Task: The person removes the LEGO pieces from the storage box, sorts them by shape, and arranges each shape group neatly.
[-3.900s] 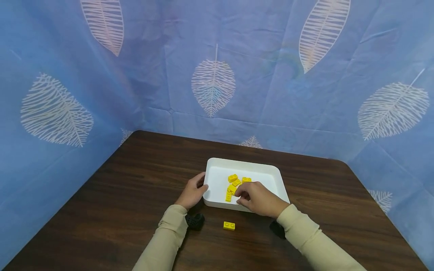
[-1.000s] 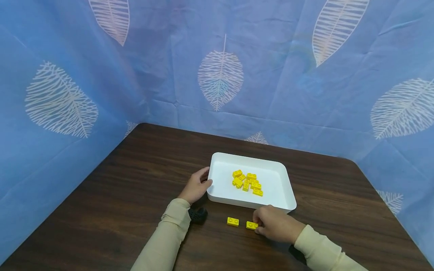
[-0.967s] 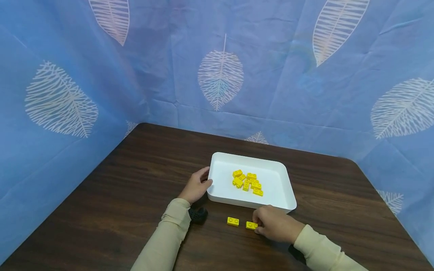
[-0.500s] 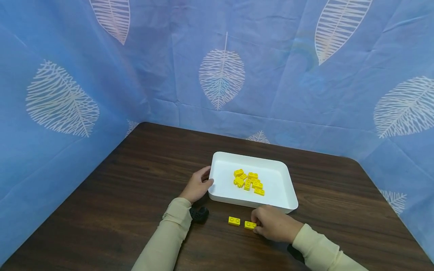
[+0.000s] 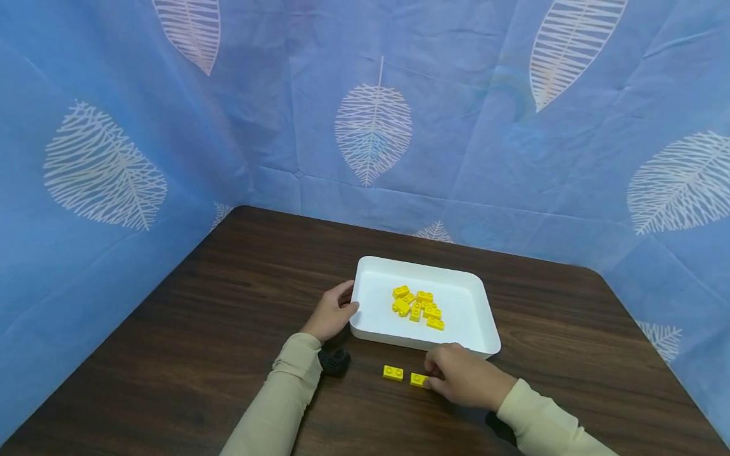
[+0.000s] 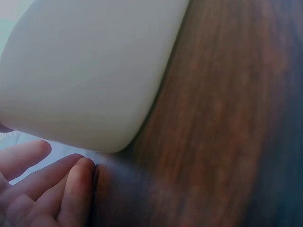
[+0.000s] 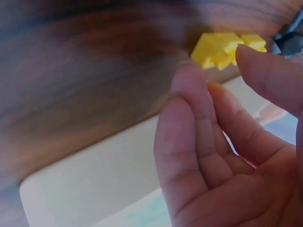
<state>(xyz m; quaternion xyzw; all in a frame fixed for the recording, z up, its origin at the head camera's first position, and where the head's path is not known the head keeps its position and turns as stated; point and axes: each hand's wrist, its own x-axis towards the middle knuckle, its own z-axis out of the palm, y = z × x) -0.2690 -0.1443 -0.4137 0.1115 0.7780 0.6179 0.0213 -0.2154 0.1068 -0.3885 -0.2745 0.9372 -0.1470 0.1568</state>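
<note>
My left hand (image 5: 329, 315) holds the white tray (image 5: 490, 320) at its left end, the thumb at the rim. In the left wrist view several curled fingers (image 6: 78, 189) lie low beside the tray's outer wall (image 6: 90, 85). In front of the tray my right hand (image 5: 466, 375) pinches the right end of a yellow toy brick (image 5: 418, 380), partly hidden by the fingertips. Just left of it lies a second yellow brick (image 5: 393, 372), studs up, with a small gap between them. The right wrist view has the thumb tip overlapping the nearer yellow brick (image 7: 208, 49).
Inside the tray several more yellow bricks (image 5: 416, 310) lie in a loose cluster. Black wrist cameras (image 5: 335, 362) sit under both wrists. The dark wooden table (image 5: 256, 285) ends at a blue leaf-print cloth (image 5: 445, 145).
My right hand has come out of the tray to the table, bringing a brick and sliding it slightly left towards the other. More bricks show in the tray. My left hand stays at the tray.
</note>
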